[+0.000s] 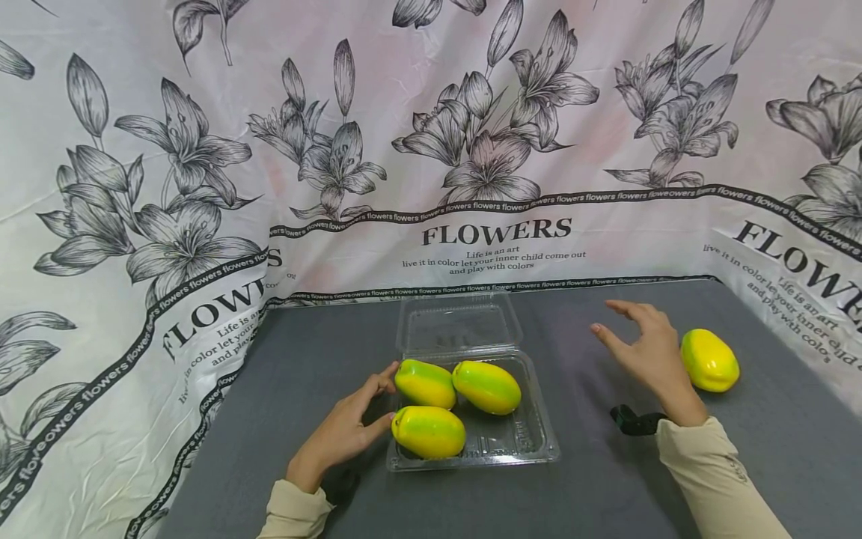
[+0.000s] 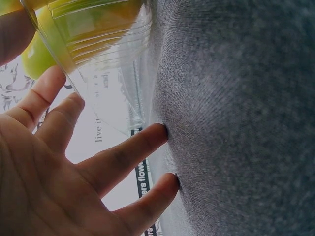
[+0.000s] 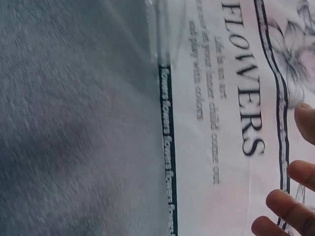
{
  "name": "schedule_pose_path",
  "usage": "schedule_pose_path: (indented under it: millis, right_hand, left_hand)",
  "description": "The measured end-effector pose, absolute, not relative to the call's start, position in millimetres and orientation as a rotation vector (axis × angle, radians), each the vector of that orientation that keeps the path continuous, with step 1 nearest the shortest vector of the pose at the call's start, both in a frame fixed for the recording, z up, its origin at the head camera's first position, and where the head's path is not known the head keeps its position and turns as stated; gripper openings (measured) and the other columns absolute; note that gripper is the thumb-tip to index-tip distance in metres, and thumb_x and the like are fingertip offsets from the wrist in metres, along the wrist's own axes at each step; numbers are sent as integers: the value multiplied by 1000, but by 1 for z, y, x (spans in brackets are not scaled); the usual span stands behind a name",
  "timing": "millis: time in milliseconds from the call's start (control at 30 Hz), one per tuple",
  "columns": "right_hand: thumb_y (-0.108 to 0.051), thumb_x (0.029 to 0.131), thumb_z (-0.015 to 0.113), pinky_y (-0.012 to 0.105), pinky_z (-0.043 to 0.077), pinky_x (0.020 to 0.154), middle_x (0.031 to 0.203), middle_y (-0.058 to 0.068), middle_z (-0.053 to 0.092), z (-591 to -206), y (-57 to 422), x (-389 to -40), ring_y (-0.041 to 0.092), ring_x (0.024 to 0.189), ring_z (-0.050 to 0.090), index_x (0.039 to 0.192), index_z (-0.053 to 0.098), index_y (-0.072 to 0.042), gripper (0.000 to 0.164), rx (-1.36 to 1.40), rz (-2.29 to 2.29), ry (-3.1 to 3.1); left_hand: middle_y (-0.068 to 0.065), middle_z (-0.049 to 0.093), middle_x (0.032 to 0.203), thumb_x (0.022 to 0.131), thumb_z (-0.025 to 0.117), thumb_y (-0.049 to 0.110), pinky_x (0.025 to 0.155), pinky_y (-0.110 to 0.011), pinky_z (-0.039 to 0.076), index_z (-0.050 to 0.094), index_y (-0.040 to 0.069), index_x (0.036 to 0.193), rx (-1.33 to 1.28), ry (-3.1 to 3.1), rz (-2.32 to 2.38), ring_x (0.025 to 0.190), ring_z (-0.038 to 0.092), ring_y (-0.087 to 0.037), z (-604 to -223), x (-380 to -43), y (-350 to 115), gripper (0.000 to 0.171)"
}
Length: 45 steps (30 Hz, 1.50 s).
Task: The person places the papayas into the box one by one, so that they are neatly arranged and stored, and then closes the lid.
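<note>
"Resting your left hand [image 1: 340, 434] on something?"

"I have it at the left side of the clear plastic box [image 1: 491, 442], fingers spread. From my left wrist I see the index and middle fingertips right at the box's edge, and the other two down at the grey table [image 1: 579, 486]. Whether my thumb touches fruit as well, I cannot tell."

"What does the box hold?"

"Three yellow-green fruits: the back left fruit [image 1: 426, 385], the back right fruit [image 1: 488, 387] close beside it, and the front fruit [image 1: 429, 433], nearer me on the left. The clear lid [image 1: 458, 322] lies folded back on the far side."

"And your right hand [image 1: 649, 355]?"

"Well to the right of the box, above the table, thumb and fingers parted. A fourth fruit [image 1: 710, 361], mostly yellow, sits on the table just to its right; my hand overlaps its edge from where I look, so I cannot say if they touch. A dark strap [image 1: 633, 421] shows by that wrist, above my beige sleeve [image 1: 707, 464]."

"Behind it all?"

"Pale cloth [image 1: 485, 262] printed with lilies and the word FLOWERS"
</note>
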State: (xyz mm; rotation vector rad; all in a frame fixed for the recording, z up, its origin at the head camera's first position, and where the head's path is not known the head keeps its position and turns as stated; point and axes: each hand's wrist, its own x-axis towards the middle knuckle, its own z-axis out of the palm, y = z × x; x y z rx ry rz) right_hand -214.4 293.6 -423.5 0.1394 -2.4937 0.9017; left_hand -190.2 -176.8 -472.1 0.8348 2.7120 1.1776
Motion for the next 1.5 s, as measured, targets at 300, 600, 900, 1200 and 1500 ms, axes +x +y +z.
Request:
schedule_pose_path:
  millis: [300,600,900,1200,1500]
  right_hand:
    - [-35,97,68,69,28,85,137,34,54,-427,322,-218,57,120,42,136,60,0,52,-40,771,-2594]
    - [-43,99,60,74,20,85,137,42,43,-432,359,-215,66,119,32,143,50,3,64,-271,717,-2648]
    - [-52,97,55,75,23,85,138,48,35,-437,386,-210,68,119,30,148,37,10,83,-539,711,-2711]
    - [-53,96,54,73,30,81,136,49,35,-443,399,-206,68,113,34,147,34,13,86,-607,720,-2774]
    - [-58,97,49,62,41,75,132,46,40,-439,400,-203,61,106,42,146,33,15,90,-683,733,-2864]
  left_hand:
    - [2,28,169,101,63,38,115,-61,39,48,19,126,838,2698,1192,144,47,-36,-472,-190,-177,35]
    - [3,28,169,102,62,38,114,-61,39,48,19,127,838,2692,1195,144,47,-37,-472,-190,-178,35]
    - [1,29,169,101,63,37,113,-62,40,48,18,127,846,2703,1195,143,48,-37,-472,-190,-177,35]
    - [3,29,169,101,63,37,113,-60,41,48,19,127,846,2707,1181,144,48,-35,-472,-190,-177,35]
    - [10,27,168,101,63,39,115,-59,39,48,21,127,803,2703,1171,146,46,-32,-471,-190,-177,35]
